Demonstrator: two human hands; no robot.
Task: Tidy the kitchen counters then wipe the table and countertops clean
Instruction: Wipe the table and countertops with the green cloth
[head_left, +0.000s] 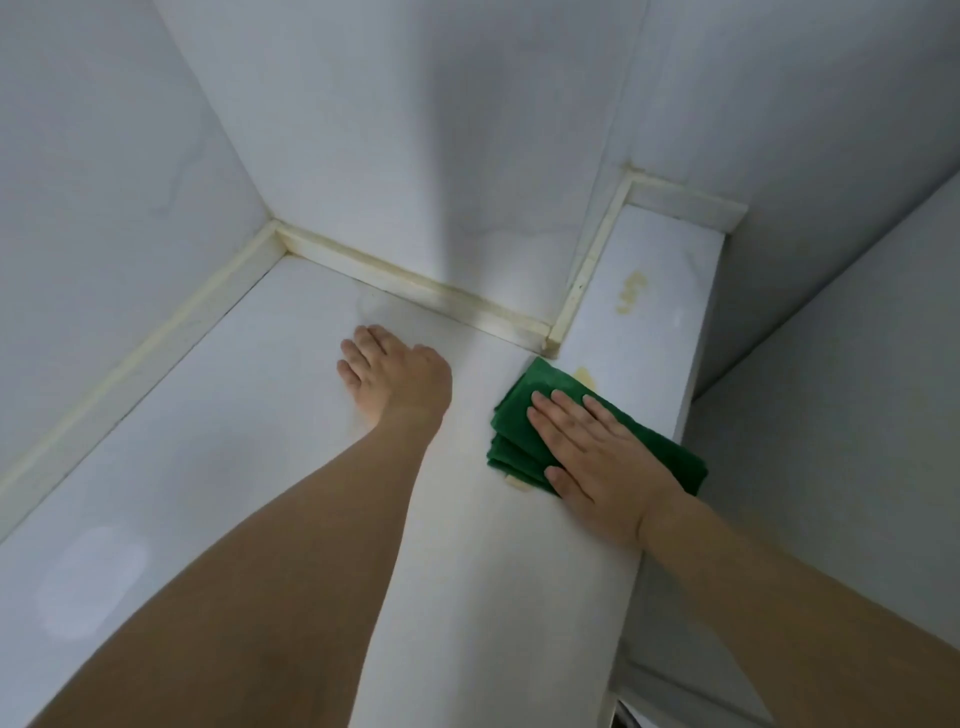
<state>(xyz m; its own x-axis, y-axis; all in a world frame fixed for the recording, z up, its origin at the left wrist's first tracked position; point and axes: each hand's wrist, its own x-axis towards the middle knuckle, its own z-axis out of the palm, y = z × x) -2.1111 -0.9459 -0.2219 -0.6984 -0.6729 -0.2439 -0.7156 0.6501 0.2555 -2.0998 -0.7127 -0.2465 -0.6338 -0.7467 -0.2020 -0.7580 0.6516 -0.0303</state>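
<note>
We press a folded green cloth (524, 415) flat against the white desk (260, 395), on the narrow strip that runs back toward the wall beside the projecting pillar. Our right hand (597, 457) lies on top of the cloth with fingers straight and together, grasping nothing, only bearing down so the fabric drags across the surface. Just beyond the cloth's far edge sits a yellowish stain (584, 375), and another stain farther back (631, 293) marks the same strip; a small yellow patch shows at the cloth's near edge. That is likely why the cloth is here: the grime gathers along this strip. To the left of the cloth, well apart from it, our left hand (395, 376) rests on the desk with fingers extended, holding nothing, probably bracing us as we lean in. The yellowed sealing strip (415, 283) behind the cloth edges the wall.
</note>
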